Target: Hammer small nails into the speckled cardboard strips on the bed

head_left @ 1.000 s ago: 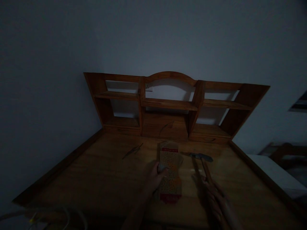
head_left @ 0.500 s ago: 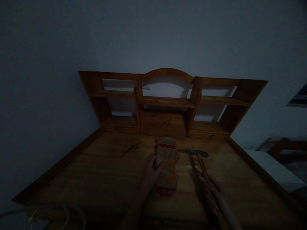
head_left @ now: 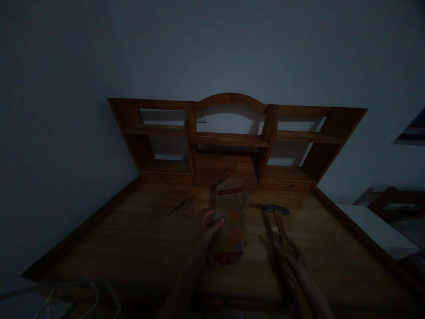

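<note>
My left hand (head_left: 208, 230) is closed on the left edge of a brown paper packet (head_left: 229, 221), thumb on its front. The packet has red bands near both ends, a dotted pattern and orange patches. Its far end looks torn or folded, and a brown flap sticks out on the right. My right hand (head_left: 290, 259) grips the wooden handle of a hammer (head_left: 280, 226), whose dark metal head (head_left: 274, 209) is at the far end, pointing away from me. The head is apart from the packet, to its right. Dim light hides fine detail.
A wooden desk (head_left: 142, 239) with raised side edges carries a shelf unit (head_left: 229, 139) along the back. Dark thin pieces (head_left: 182, 204) lie left of the packet. Pale cables (head_left: 94, 294) hang at the front left. A white surface (head_left: 368, 226) stands beyond the right edge.
My left hand has raised and shifted the packet slightly away from me, and its far end now stands higher. The hammer has hardly moved, its head only slightly turned.
</note>
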